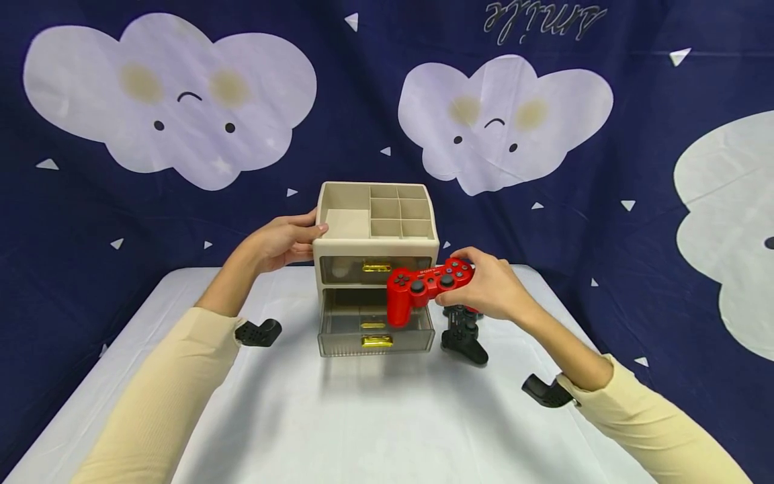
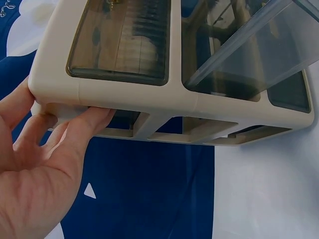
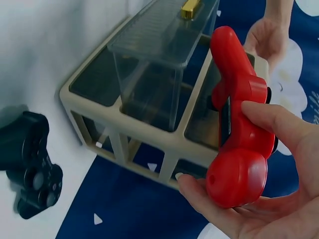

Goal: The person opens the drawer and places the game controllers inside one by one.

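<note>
A cream desktop drawer organizer (image 1: 345, 249) stands on the white table, with small compartments in its top. Its see-through middle drawer (image 1: 341, 345) is pulled out. At the organizer's upper left edge, my left hand (image 1: 281, 243) grips the side, the thumb over the top rim. My right hand (image 1: 492, 286) holds a red game controller (image 1: 399, 306) by one end, in front of the organizer's right side and above the pulled-out drawer. In the right wrist view the controller (image 3: 241, 129) sits between thumb and fingers.
A black game controller (image 1: 464, 344) lies on the table (image 1: 387, 430) right of the organizer. Behind it, something with a bit of red is mostly hidden by the right hand. A dark blue cloth (image 1: 357, 87) with clouds hangs close behind.
</note>
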Demonstrator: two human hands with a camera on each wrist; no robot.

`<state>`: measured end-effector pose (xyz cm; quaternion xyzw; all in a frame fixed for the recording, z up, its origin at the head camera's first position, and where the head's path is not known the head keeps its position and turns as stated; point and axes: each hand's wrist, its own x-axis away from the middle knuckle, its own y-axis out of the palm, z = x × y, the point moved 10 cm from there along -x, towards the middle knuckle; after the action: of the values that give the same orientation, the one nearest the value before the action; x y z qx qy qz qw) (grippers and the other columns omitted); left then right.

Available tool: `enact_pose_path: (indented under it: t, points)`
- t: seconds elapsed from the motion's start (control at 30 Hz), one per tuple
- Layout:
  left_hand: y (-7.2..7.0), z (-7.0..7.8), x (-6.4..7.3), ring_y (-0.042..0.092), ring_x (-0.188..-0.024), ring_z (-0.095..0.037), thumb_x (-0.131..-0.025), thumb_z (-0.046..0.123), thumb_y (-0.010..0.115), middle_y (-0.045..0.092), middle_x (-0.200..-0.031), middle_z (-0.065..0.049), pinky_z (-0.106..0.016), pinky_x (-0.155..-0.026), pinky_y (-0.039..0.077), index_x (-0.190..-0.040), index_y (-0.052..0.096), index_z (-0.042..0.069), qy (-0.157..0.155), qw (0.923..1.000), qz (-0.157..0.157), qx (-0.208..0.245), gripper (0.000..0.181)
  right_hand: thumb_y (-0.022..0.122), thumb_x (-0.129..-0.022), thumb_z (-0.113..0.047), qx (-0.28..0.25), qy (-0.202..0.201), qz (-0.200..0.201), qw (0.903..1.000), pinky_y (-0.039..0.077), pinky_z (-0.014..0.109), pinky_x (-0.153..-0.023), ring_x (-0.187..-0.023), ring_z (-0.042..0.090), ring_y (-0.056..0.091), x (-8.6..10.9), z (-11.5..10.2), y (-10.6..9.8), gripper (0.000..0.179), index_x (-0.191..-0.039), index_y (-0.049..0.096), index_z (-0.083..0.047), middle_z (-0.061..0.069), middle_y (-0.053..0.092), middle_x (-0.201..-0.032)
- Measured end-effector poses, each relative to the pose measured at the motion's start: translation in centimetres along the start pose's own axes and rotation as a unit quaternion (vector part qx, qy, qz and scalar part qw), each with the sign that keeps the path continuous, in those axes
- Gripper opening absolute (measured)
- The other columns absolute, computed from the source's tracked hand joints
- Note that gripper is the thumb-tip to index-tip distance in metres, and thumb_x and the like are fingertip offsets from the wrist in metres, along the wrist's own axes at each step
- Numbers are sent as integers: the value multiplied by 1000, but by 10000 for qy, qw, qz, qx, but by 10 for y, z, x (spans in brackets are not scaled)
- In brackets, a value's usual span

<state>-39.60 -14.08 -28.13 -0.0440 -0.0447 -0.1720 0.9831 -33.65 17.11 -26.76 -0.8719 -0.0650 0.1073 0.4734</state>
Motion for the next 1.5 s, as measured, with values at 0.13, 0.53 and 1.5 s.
enact_pose_path:
  t: [0.13, 0.53, 1.5]
  points:
    - [0, 0, -1, 58, -82, -5, -106, 20, 56, 46, -145, -16, -21, -85, 57, -164, 11, 24, 16, 10000, 26, -1, 73, 91, -69, -43, -35, -166, 12, 9999, 55, 30, -63, -82, 23, 67, -2, -10, 7, 82, -135, 57, -10, 11, 72, -105]
    - [-1, 3, 2, 71, -94, -9, -105, 20, 57, 47, -151, -25, -39, -105, 50, -164, 1, 12, -120, 9996, 230, -148, 82, 92, -67, -44, -136, -327, 101, 9993, 55, 31, -59, -67, 17, 67, -1, -21, 15, 80, -130, 58, -8, 7, 73, -93]
    - [-2, 9, 6, 72, -90, -16, -103, 15, 61, 47, -143, -25, -37, -92, 59, -163, 7, 38, 82, 9989, 370, -263, 84, 93, -61, -52, 401, -534, 449, 9968, 54, 30, -57, -64, 19, 65, 6, -43, 15, 83, -119, 62, -2, 5, 71, -81]
